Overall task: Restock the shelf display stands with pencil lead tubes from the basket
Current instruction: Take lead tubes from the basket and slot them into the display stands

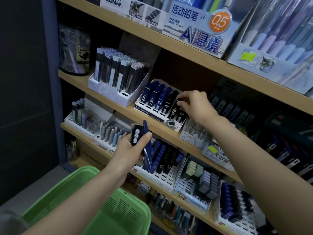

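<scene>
This is a shop that sells pens and pencils. Long light-brown wooden shelves [74,76] hold white cardboard display stands [108,94] packed with goods, and a box wears a yellow-green price sticker [248,56].

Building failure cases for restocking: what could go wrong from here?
1. The left hand holds a barcoded tube and a blue tube in one grip; the blue tube juts out and may slip, perhaps missing the green basket.
2. The right hand pinches a black tube at the crowded right end of the display stand; it could tip neighbours.
</scene>
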Tool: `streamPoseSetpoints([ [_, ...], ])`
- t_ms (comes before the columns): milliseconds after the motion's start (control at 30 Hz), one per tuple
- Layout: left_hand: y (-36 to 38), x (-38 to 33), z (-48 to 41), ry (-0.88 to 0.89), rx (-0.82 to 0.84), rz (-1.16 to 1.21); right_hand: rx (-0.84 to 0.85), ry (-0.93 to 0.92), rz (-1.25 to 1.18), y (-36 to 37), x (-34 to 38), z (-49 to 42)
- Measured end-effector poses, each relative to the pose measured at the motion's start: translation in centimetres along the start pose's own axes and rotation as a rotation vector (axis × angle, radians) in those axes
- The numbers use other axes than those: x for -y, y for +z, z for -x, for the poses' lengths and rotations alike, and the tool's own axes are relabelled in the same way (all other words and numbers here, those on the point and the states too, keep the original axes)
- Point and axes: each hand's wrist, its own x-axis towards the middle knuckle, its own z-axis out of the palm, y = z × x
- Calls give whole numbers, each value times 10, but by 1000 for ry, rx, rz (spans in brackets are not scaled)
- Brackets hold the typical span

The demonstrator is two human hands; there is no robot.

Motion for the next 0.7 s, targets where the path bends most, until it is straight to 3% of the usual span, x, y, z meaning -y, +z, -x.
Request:
streamPoseSetpoints([
  [200,1,0,-5,-18,10,-2,58,-34,115,7,-1,-3],
  [400,3,0,-7,-20,24,-2,-96,-85,130,14,-4,0],
  [633,6,3,-10,-24,32,4,-114,-129,295,13,2,10],
  [700,6,4,-10,-28,38,3,-185,-131,188,16,10,19],
])
